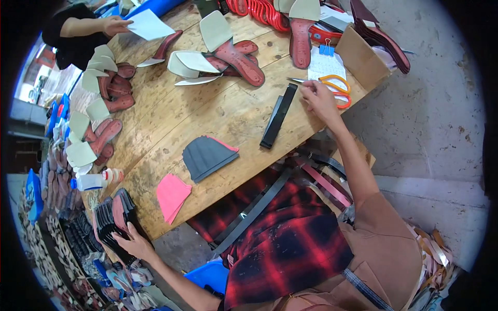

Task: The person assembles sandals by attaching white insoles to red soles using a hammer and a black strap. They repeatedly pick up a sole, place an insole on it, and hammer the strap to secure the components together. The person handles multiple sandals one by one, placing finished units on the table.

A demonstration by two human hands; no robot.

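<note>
In the head view, an open cardboard box [360, 57] stands at the right end of the wooden table [161, 119], with dark maroon pieces [386, 44] leaning out of it. At the table's left end lies a white plastic bottle [91, 181] with a blue cap; its contents cannot be told. The tabletop is scuffed, grainy planking. Near its front edge sit flat, fan-shaped stacks, one grey [207, 158] and one pink [173, 197]; reddish-brown insoles [238, 62] with pale flaps overlap toward its far side. Near the table's right end, a bundle of black strips [280, 115] is long and straight, its axis slanting from the front edge up toward the far right. Orange-handled scissors [340, 94] point their blades leftward along the table. The right hand [319, 101] bends its fingers over them; whether it grips cannot be told. At the table's left front corner, the left hand [136, 244] spreads loosely against a row of dark layered pieces [111, 217].
</note>
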